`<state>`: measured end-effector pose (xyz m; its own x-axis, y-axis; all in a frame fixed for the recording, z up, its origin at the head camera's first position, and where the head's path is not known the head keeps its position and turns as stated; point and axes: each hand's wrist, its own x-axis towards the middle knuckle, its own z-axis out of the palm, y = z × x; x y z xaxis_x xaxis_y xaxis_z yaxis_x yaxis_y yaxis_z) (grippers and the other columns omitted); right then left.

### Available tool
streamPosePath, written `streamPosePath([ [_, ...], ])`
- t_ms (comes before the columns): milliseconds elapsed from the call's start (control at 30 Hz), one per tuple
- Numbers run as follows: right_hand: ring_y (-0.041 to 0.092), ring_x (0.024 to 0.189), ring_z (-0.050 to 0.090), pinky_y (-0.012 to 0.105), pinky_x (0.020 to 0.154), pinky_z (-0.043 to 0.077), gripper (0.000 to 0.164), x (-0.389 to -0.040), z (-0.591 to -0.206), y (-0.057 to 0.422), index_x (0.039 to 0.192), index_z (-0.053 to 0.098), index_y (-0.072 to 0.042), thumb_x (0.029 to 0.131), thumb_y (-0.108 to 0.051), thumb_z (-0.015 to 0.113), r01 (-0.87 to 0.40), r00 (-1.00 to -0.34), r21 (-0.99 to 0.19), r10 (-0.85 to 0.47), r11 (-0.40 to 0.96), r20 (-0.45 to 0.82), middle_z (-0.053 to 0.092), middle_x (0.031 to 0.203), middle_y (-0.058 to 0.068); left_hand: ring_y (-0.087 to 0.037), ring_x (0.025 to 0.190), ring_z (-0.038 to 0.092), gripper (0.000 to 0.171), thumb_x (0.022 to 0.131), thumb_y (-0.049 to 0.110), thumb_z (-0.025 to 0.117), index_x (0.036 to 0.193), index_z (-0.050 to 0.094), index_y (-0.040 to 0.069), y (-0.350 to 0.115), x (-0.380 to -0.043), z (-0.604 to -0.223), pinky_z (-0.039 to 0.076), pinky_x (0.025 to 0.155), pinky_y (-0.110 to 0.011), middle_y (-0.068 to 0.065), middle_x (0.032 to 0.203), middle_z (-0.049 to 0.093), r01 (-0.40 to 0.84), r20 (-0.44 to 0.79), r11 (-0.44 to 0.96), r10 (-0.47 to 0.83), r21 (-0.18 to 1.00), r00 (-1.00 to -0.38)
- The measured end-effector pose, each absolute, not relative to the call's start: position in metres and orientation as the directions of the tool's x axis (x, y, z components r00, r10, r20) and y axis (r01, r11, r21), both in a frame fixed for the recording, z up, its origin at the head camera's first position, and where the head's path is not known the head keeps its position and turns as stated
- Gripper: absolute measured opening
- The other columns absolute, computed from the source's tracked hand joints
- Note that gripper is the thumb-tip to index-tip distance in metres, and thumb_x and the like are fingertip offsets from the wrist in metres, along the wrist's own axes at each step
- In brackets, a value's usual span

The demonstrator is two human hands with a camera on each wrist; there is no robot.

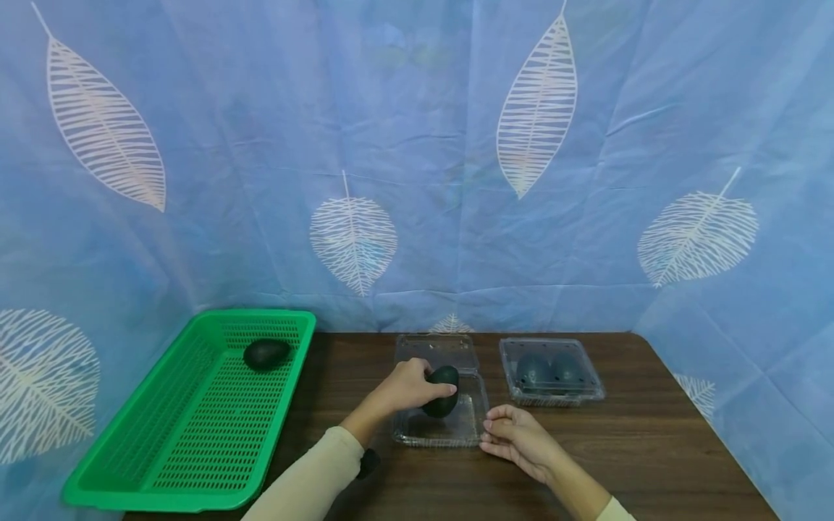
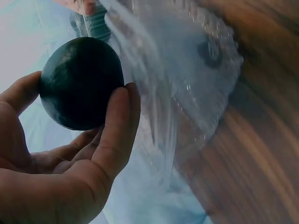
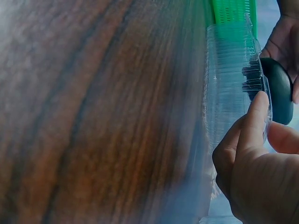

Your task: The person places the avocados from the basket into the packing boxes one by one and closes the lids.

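Observation:
My left hand (image 1: pixel 410 387) grips a dark green avocado (image 1: pixel 441 398) between thumb and fingers. The fruit is upright over the base of a clear plastic clamshell box (image 1: pixel 470 420), whose lid (image 1: pixel 433 351) lies folded back toward the wall. In the left wrist view, the avocado (image 2: pixel 79 84) shows its rounded end, with fingertips on both sides. At the box's right side, my right hand (image 1: pixel 521 438) pinches the rim. The right wrist view has the index finger (image 3: pixel 257 114) along the outside of the wall and the thumb at the rim, partly hidden.
On the left, a green perforated basket (image 1: pixel 172 499) holds one more avocado (image 1: pixel 267 354) at its far end. A closed clamshell box (image 1: pixel 554 396) with two avocados stands right of the open one. Behind the brown wooden table (image 1: pixel 638 449) hangs a blue leaf-print cloth (image 1: pixel 430 239).

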<state>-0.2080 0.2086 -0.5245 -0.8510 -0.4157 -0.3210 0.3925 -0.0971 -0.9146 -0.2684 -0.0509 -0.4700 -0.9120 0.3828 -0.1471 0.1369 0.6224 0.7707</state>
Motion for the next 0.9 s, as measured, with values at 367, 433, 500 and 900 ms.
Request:
streamPosePath([
  [367,0.015,0.098,0.063,0.031,0.094,0.059,0.032,-0.210,-0.524,0.209,0.126,0.039,0.006,0.106,-0.011,0.057,0.410,-0.844,-0.905,-0.423,-0.111,-0.330,0.052,0.115,0.010,-0.029,0.064,0.067,0.045,0.091,0.044,0.077,0.090,0.068,0.000,-0.028,-0.266,-0.487,0.057,0.059,-0.042,-0.011,0.075,0.065,0.064,-0.195,0.595,0.360,0.801,-0.912],
  [433,0.016,0.099,0.062,0.032,0.094,0.059,0.032,-0.210,-0.525,0.208,0.126,0.039,0.005,0.106,-0.011,0.057,0.411,-0.845,-0.905,-0.419,-0.110,-0.333,0.052,0.116,0.011,-0.029,0.063,0.067,0.044,0.091,0.042,0.078,0.089,0.066,0.000,-0.025,-0.265,-0.490,0.059,0.060,-0.044,-0.012,0.075,0.063,0.051,-0.199,0.583,0.357,0.811,-0.912],
  [500,0.016,0.100,0.062,0.033,0.095,0.059,0.032,-0.209,-0.525,0.207,0.126,0.039,0.005,0.106,-0.012,0.058,0.411,-0.845,-0.906,-0.415,-0.104,-0.336,0.051,0.118,0.012,-0.026,0.060,0.066,0.042,0.091,0.040,0.078,0.091,0.065,0.001,-0.022,-0.264,-0.493,0.060,0.060,-0.043,-0.011,0.077,0.061,0.041,-0.201,0.574,0.352,0.818,-0.914],
  [900,0.015,0.099,0.063,0.033,0.095,0.059,0.030,-0.208,-0.525,0.207,0.124,0.041,0.003,0.104,-0.012,0.059,0.424,-0.844,-0.899,-0.407,-0.109,-0.349,0.053,0.115,0.011,-0.023,0.054,0.066,0.047,0.090,0.048,0.078,0.090,0.064,0.003,-0.008,-0.262,-0.505,0.057,0.054,-0.038,-0.008,0.077,0.062,0.015,-0.212,0.627,0.286,0.779,-0.934],
])
